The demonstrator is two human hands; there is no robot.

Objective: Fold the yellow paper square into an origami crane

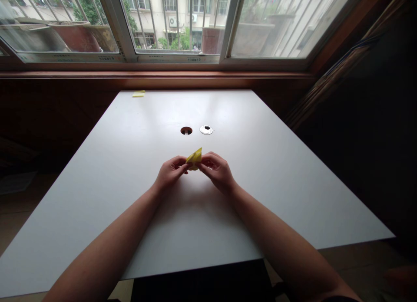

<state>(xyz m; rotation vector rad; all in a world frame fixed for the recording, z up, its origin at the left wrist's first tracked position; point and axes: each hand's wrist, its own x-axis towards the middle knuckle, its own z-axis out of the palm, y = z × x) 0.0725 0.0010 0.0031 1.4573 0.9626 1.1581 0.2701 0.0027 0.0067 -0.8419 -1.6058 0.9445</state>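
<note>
A small folded piece of yellow paper (194, 157) is held just above the white table (130, 163), near its middle. My left hand (171, 172) pinches the paper's left side with fingers closed. On the right side, my right hand (217, 169) grips the same paper, fingers curled around it. The lower part of the paper is hidden between the fingertips.
A yellow pad of paper (138, 93) lies at the table's far left edge. A round cable hole (186, 130) and its loose round cap (206, 129) sit just beyond my hands. A window and dark wooden sill run behind the table.
</note>
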